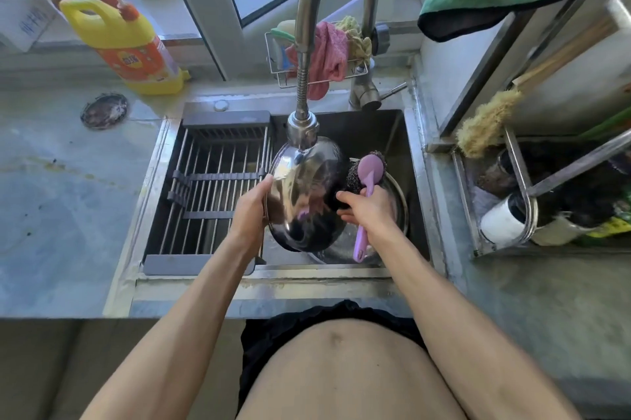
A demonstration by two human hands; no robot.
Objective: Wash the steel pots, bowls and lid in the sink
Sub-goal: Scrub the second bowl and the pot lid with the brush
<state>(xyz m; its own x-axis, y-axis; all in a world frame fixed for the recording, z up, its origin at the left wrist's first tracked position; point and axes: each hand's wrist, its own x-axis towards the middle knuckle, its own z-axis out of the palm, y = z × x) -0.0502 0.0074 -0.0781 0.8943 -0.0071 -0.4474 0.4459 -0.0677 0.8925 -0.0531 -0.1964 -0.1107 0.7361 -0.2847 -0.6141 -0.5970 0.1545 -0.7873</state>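
Left hand (251,211) grips steel bowl (305,194) rim; right hand (367,207) clamps scrubber (367,173) against bowl.

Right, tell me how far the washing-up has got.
Nothing looks finished: the drying rack over the sink holds no washed pieces. In hand: the left hand grips a steel bowl turned bottom-up under the faucet head, while the right hand holds the purple scrubber brush against it. Left: another steel vessel lies beneath it.
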